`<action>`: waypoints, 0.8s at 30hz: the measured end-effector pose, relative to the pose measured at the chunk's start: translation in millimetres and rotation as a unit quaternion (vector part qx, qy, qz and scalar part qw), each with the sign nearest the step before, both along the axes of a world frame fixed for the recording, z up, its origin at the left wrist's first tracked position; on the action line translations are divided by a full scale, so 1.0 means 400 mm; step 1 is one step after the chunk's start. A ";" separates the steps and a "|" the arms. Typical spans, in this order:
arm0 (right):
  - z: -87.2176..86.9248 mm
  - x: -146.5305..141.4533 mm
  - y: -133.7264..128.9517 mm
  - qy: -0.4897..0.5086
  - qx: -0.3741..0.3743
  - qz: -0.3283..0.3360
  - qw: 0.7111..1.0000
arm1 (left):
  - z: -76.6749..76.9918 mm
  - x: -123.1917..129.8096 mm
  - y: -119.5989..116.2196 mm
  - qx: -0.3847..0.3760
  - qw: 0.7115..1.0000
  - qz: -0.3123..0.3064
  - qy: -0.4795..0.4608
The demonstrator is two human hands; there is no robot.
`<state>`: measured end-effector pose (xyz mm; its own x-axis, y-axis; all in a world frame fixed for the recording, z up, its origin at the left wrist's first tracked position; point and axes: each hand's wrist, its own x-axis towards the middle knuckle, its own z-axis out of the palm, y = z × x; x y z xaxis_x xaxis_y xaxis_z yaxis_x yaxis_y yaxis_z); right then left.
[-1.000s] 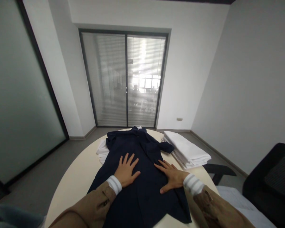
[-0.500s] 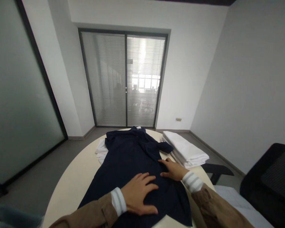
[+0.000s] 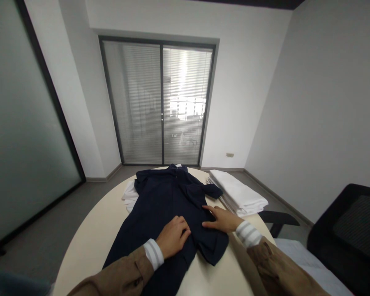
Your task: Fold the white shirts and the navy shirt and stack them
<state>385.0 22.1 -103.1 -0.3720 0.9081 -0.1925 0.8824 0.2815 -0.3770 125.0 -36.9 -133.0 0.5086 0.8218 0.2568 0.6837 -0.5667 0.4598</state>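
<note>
A navy short-sleeved shirt [image 3: 160, 205] with a collar lies spread on the round cream table [image 3: 91, 230], its collar at the far edge. My left hand [image 3: 174, 236] rests on its lower middle, fingers curled together and gathering the cloth; the fingertips are partly hidden. At the shirt's right side, my right hand [image 3: 222, 220] lies with thumb and forefinger apart, touching the fabric. The lower right part of the shirt is bunched below that hand. Some white cloth [image 3: 130, 195] sticks out from under the shirt on the left.
A stack of folded white cloth [image 3: 239, 193] sits at the table's right edge. Beyond it stands a black mesh chair [image 3: 348, 234] with an armrest, and pale cloth [image 3: 299, 255] lies below. Glass doors with blinds [image 3: 160, 102] close off the far wall.
My left hand has gone from spread to curled and moved slightly up. The shirt's lower right corner has been drawn up and inward, baring more table. My right hand has barely moved.
</note>
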 end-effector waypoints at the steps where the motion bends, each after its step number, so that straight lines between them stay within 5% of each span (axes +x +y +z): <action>1: 0.001 0.002 0.000 0.015 -0.010 0.014 1.000 | -0.001 -0.002 0.002 0.000 1.000 0.010 0.011; 6: -0.006 0.006 0.005 0.014 -0.006 0.074 0.997 | -0.001 -0.003 0.001 0.001 0.999 0.029 0.041; 12: -0.027 -0.004 0.020 -0.017 0.029 0.066 0.997 | 0.016 -0.003 -0.011 0.079 0.982 -0.145 0.094; 17: -0.041 -0.009 0.033 -0.025 0.042 0.069 0.996 | 0.043 0.009 -0.036 0.105 0.976 -0.143 0.129; 24: -0.026 -0.020 0.057 0.008 0.078 0.081 0.994 | 0.073 0.085 -0.086 0.270 0.913 -0.251 0.176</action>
<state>377.2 45.0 -113.4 -0.5167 0.8549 -0.0467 0.8156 0.4749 -0.3307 159.1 -71.5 -103.7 0.9154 0.2647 0.3032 0.3271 -0.9283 -0.1770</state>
